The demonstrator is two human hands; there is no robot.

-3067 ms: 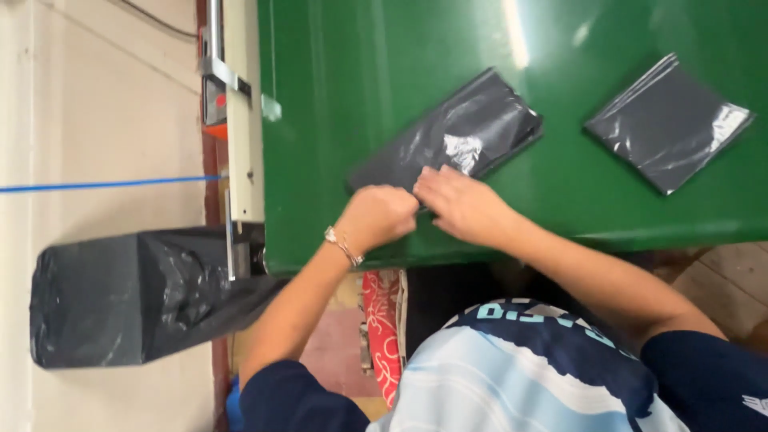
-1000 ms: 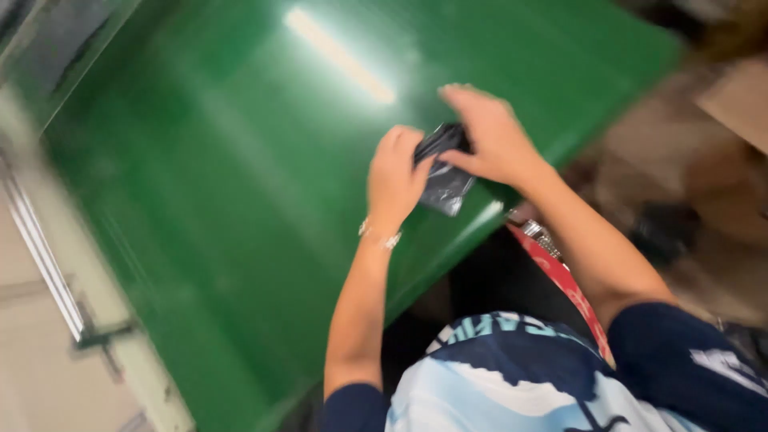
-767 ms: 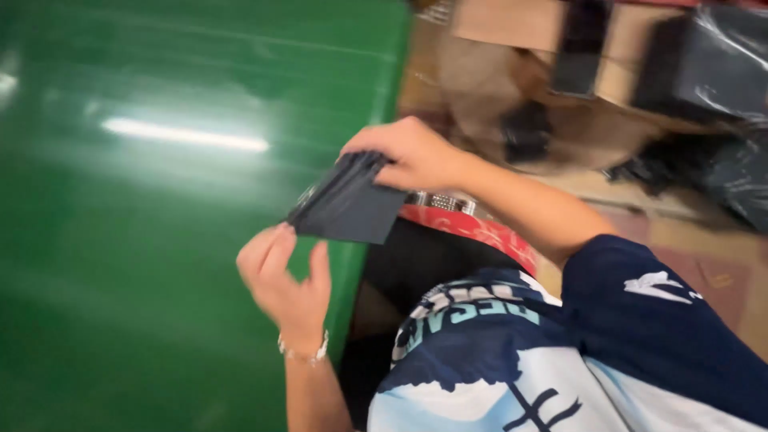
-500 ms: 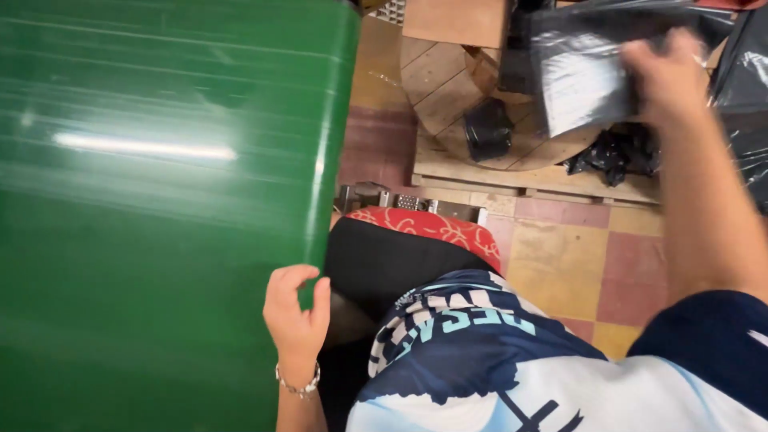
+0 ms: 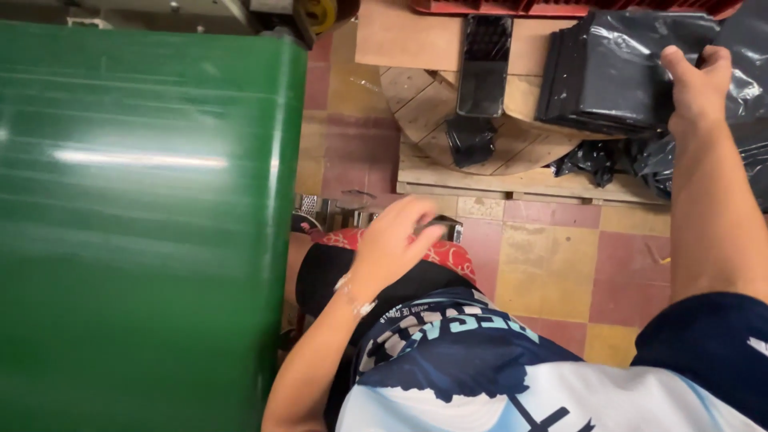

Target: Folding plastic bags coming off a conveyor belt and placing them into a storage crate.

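Half a second back the right hand was carrying a dark plastic packet through the air; now the right hand [image 5: 698, 84] is pressing down on the stack of black packets [image 5: 620, 76], thumb on the stack's top face, the other fingers curling past its far edge so I cannot tell whether they are closed on the top packet alone. That stack is sitting on the round wooden spool [image 5: 448, 108], with loose black bags [image 5: 748, 56] crowding the stack's right side. The left hand [image 5: 396, 240] is hanging loose and half curled, holding nothing, well short of the stack and just off the edge of the green table [image 5: 144, 224]. To set the packet down well, I'd judge the person should be squaring its edges with the ones below while flattening it with the palm, so the slippery plastic is not sliding off toward the spool's rim, and keeping the loose bags from tucking under it.
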